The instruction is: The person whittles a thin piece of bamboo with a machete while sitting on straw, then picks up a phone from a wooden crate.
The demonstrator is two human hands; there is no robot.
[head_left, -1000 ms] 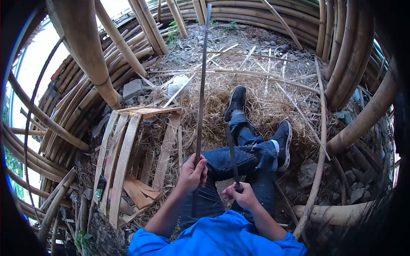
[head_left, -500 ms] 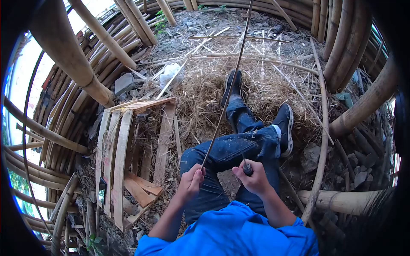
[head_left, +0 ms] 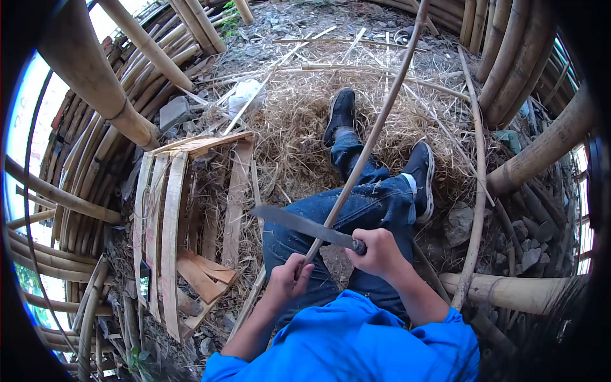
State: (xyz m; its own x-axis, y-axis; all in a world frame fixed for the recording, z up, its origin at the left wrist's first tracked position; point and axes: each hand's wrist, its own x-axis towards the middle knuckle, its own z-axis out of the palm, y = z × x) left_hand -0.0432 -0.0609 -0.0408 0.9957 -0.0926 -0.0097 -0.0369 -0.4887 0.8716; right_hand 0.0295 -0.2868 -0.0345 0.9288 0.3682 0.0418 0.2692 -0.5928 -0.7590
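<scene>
Swung knife [head_left: 299, 223] leftward across bamboo strip [head_left: 375, 135] since the earlier frame. Gripping knife in right hand [head_left: 377, 250]; clasping strip over legs [head_left: 375, 210] in left hand [head_left: 287, 278], presumably to steady it near knife. Noted slatted wooden crate [head_left: 169, 235] leftward, apparently within reach.

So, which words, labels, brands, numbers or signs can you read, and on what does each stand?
No text can be read.
Knife and long stick: no lettering visible.
Wooden crate: faint reddish marks, too blurred to tell if they are writing.
Shoes: no brand legible.
Pale background at left: too washed out to tell.
</scene>
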